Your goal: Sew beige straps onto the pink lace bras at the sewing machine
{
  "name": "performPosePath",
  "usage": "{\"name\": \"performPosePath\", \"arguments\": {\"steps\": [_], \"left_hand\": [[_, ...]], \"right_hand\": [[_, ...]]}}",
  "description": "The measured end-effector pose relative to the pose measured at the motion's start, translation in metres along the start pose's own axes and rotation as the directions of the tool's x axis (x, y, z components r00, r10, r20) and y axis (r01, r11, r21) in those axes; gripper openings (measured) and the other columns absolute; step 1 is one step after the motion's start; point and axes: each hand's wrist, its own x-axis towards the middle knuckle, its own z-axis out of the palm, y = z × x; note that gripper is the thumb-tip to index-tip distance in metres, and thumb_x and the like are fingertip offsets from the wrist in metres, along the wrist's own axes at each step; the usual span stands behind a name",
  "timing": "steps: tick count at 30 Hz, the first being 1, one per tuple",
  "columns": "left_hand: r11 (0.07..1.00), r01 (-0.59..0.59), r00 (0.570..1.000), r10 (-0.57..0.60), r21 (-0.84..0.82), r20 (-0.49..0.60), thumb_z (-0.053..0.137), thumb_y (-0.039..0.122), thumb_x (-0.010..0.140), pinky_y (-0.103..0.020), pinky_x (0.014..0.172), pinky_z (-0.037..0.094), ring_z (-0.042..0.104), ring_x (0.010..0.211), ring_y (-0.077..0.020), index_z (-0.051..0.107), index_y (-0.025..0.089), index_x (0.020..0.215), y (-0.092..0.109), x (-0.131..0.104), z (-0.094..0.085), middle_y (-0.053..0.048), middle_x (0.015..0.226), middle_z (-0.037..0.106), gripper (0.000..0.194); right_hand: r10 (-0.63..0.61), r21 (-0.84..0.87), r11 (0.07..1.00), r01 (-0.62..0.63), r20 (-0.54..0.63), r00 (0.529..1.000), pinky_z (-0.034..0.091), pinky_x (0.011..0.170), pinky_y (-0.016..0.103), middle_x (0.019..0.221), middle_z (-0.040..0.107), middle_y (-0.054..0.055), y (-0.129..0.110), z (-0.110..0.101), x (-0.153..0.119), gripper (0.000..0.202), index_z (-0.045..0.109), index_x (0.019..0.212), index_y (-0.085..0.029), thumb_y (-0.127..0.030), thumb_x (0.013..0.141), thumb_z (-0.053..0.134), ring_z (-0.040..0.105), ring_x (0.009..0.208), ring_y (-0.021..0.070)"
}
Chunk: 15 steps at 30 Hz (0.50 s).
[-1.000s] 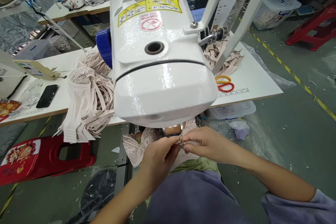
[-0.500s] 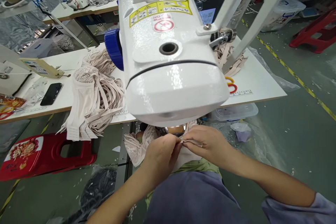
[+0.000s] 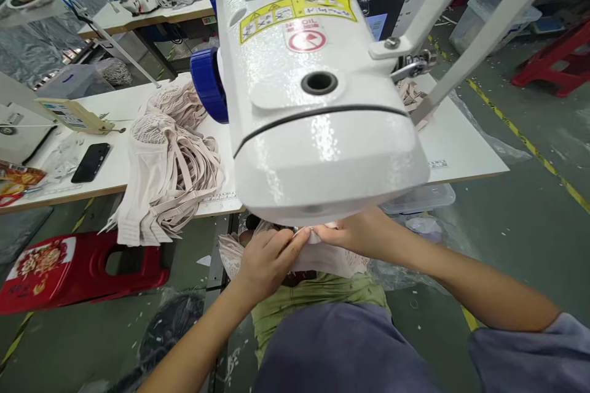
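Note:
A white sewing machine head (image 3: 327,159) fills the middle and hides its needle area. Just below its front edge, my left hand (image 3: 270,258) pinches a pale beige lace garment (image 3: 334,260) between thumb and fingers. Close beside it on the right, my right hand (image 3: 364,232) grips the same fabric, its fingertips partly under the machine head. The garment hangs over the lap, with a lace part (image 3: 230,253) showing left of my left hand. A pile of similar beige garments (image 3: 170,166) lies on the table to the left.
The white table (image 3: 465,147) extends on both sides of the machine. A black phone (image 3: 91,163) lies on its left part. A red stool (image 3: 87,270) stands at lower left. Metal bars (image 3: 493,31) rise at the machine's right. A clear plastic lid (image 3: 419,198) is below the table.
Both hands have moved up and forward with the fabric, my right one now partly under the machine head. More garment spreads below them. The view has shifted, placing the machine head farther right.

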Motion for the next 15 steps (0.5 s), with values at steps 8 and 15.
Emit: {"name": "performPosePath", "arguments": {"steps": [8, 15], "left_hand": [[0.969, 0.208, 0.948, -0.233, 0.130, 0.217, 0.035, 0.012, 0.095, -0.030, 0.044, 0.031, 0.053, 0.050, -0.0155, 0.059, 0.017, 0.107, 0.023, 0.026, -0.017, 0.003, 0.059, 0.054, 0.027], [0.993, -0.119, 0.956, 0.117, -0.008, 0.270, 0.035, 0.000, 0.084, -0.030, 0.042, 0.019, 0.047, 0.045, -0.0140, 0.053, 0.019, 0.119, -0.016, 0.018, -0.016, 0.004, 0.060, 0.055, 0.044]], "right_hand": [[-0.150, -0.185, 0.980, 0.078, -0.420, 0.895, 0.043, 0.082, 0.036, 0.091, 0.064, 0.009, 0.022, 0.050, -0.028, 0.024, 0.072, 0.095, -0.023, -0.037, 0.096, 0.052, 0.056, 0.092, 0.0239], [-0.143, -0.169, 0.985, 0.047, -0.621, 0.771, 0.046, 0.080, 0.033, 0.080, 0.062, 0.004, 0.014, 0.064, -0.033, 0.018, 0.073, 0.093, -0.026, -0.021, 0.092, 0.055, 0.058, 0.084, 0.0190]]}}
